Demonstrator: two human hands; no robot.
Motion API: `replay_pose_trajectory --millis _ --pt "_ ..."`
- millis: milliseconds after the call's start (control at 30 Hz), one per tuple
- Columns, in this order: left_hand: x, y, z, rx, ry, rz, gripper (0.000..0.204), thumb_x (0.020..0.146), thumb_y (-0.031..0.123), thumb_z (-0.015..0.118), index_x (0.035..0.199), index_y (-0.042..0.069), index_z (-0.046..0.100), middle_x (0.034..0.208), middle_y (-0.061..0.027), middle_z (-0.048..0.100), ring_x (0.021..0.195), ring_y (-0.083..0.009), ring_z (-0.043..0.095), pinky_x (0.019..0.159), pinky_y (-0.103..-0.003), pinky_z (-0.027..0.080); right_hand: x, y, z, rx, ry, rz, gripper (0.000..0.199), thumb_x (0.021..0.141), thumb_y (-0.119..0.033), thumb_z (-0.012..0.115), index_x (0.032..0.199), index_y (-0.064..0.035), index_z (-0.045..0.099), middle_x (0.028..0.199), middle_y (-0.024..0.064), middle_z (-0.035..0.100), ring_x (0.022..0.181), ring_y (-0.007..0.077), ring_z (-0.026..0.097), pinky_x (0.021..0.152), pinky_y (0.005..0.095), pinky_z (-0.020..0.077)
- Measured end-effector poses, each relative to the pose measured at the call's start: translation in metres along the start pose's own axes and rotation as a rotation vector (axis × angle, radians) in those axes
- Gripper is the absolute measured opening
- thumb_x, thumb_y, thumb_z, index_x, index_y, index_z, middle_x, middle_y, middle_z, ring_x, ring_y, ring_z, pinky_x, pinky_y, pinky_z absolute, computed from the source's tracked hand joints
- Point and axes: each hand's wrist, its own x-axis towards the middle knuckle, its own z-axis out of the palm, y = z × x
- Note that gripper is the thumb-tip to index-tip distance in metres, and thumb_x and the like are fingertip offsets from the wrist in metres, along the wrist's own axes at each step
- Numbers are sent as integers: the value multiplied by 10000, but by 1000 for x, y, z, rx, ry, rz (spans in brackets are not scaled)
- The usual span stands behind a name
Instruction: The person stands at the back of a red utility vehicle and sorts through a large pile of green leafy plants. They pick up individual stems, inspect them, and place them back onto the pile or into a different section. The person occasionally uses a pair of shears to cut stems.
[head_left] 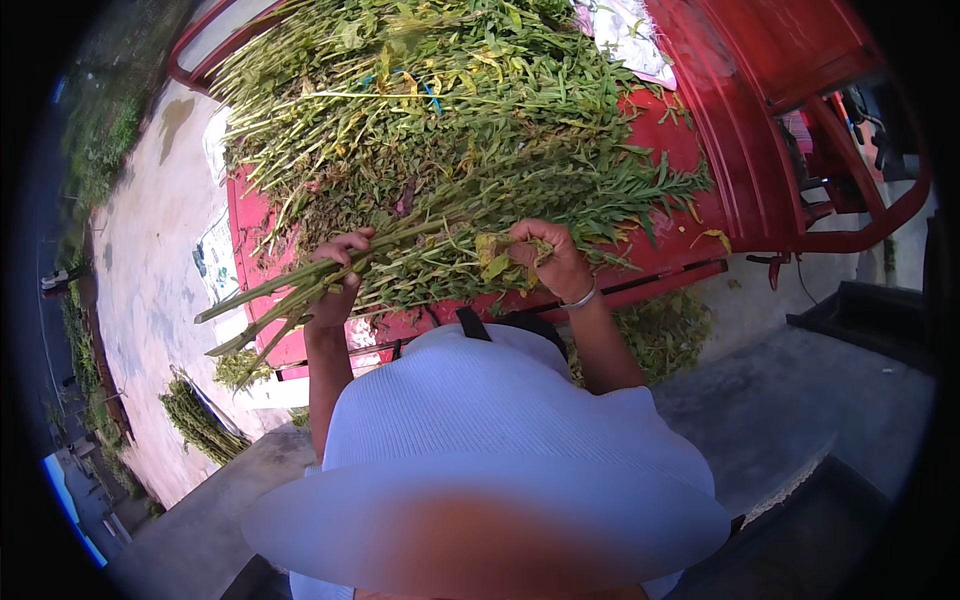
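Note:
My left hand (340,275) is closed round a small bundle of cut plant stalks (410,232). Their bare thick ends stick out to the left, and their leafy tops stretch right across the pile. Beside the bundle, my right hand (553,260) is closed on some yellowing leaves (495,256), its wrist wearing a bracelet. Whether those leaves are still joined to a stalk I cannot make out. Under and beyond both hands lies a large heap of sesame-like stalks and leaves (450,130), spread on a red vehicle bed (660,130).
A red metal cab and frame (740,120) rise on the right. White cloth (625,35) lies at the bed's far right. A tied bundle of stalks (200,420) rests on the concrete at lower left, and loose leaves (665,330) lie below the bed's near edge.

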Motion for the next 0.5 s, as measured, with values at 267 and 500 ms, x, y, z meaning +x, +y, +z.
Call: replay_pose_trajectory --millis 267,500 --pt "25 -1 -3 -300 299 -24 189 844 175 611 1023 138 564 1146 -91 572 1177 -295 463 1033 -489 305 -223 126 -182 -1281 7 1269 488 717 -354 715 1067 -41 583 870 169 636 784 274 629 661 406 486" --pt "37 57 30 -338 197 109 213 850 206 602 1047 134 564 1114 -72 557 1218 -312 413 1061 -506 248 -122 135 -83 566 361 587 1077 639 -647 660 1398 -57 174 1277 243 428 1066 306 521 774 369 468"
